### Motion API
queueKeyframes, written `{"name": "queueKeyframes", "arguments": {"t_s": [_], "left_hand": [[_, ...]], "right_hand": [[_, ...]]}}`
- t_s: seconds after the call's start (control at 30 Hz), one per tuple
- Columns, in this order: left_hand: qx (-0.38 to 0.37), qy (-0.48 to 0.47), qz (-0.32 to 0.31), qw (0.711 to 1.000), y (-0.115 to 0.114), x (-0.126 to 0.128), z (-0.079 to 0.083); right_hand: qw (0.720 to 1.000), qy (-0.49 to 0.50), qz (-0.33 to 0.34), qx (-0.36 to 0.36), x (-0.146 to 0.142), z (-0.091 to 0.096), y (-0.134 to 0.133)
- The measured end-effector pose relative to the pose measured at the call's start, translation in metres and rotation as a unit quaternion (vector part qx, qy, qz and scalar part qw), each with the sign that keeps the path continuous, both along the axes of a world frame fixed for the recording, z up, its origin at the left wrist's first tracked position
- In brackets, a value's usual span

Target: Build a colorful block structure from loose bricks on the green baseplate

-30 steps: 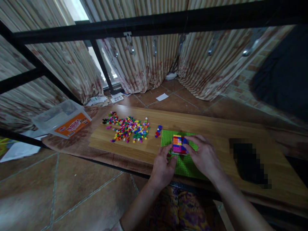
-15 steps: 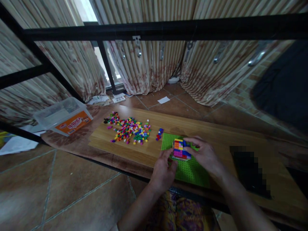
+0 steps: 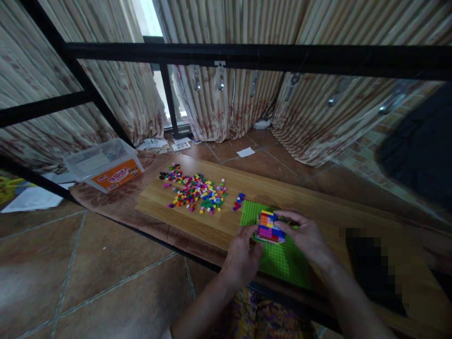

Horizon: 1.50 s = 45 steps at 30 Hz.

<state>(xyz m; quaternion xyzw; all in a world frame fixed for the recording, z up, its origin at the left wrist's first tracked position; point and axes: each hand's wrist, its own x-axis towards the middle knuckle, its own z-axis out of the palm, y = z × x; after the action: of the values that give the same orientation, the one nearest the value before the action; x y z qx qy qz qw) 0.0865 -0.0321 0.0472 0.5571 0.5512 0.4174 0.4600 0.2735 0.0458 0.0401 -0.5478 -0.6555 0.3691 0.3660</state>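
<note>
A small model built of coloured toy bricks [image 3: 270,227], in yellow, orange, blue, pink and red rows, stands on a green studded baseplate [image 3: 282,263]. My left hand [image 3: 243,254] is closed against the model's left side, fingers bent, thumb low near its front. From the right, my right hand [image 3: 305,235] pinches at the model's upper right edge, where blue bricks show. Its fingertips partly cover that corner, so whether a separate brick sits between them is hidden. Just left of the baseplate lie a few loose blue and red bricks [image 3: 239,201].
A wide pile of mixed loose bricks [image 3: 197,190] covers the left part of the wooden board [image 3: 226,228]. Behind it at far left stands a clear plastic tub [image 3: 104,165] with an orange label. A dark pixelated object [image 3: 376,270] lies right of my right arm.
The view has shifted a little, so everything sits slightly lower and further right. Both hands stay at the model, with my right fingers slightly changed in position at its upper right corner.
</note>
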Motion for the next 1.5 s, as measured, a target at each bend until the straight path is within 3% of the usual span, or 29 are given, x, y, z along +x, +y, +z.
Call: {"name": "queueKeyframes", "arguments": {"t_s": [0.2, 0.5, 0.67, 0.77, 0.87, 0.97, 1.07, 1.2, 1.5], "left_hand": [[0.009, -0.002, -0.004, 1.0, 0.0, 0.0, -0.001], [0.004, 0.02, -0.001, 1.0, 0.002, 0.004, -0.004], [-0.008, 0.032, 0.003, 0.999, 0.0, 0.001, -0.007], [-0.007, 0.045, 0.019, 0.999, -0.005, -0.005, -0.013], [0.003, 0.064, 0.044, 0.997, -0.009, -0.014, -0.019], [0.0, 0.08, 0.053, 0.995, -0.012, -0.023, -0.024], [-0.002, 0.096, 0.045, 0.994, -0.012, -0.027, -0.028], [0.024, 0.11, 0.041, 0.993, -0.011, -0.029, -0.036], [0.057, 0.098, 0.025, 0.993, -0.012, -0.03, -0.042]], "right_hand": [[0.995, 0.057, -0.005, -0.083, -0.001, 0.004, 0.004], [0.994, 0.003, 0.031, -0.101, 0.003, 0.009, 0.01], [0.996, 0.026, 0.029, -0.08, 0.0, 0.004, 0.009], [0.994, 0.08, -0.016, -0.069, -0.001, 0.0, 0.0], [0.984, 0.129, -0.118, -0.031, 0.004, -0.01, -0.017], [0.966, 0.139, -0.219, -0.011, 0.015, -0.027, -0.041], [0.958, 0.111, -0.264, -0.015, 0.029, -0.048, -0.067], [0.968, 0.066, -0.239, 0.019, 0.039, -0.062, -0.09], [0.977, -0.004, -0.185, 0.106, 0.029, -0.058, -0.096]]}}
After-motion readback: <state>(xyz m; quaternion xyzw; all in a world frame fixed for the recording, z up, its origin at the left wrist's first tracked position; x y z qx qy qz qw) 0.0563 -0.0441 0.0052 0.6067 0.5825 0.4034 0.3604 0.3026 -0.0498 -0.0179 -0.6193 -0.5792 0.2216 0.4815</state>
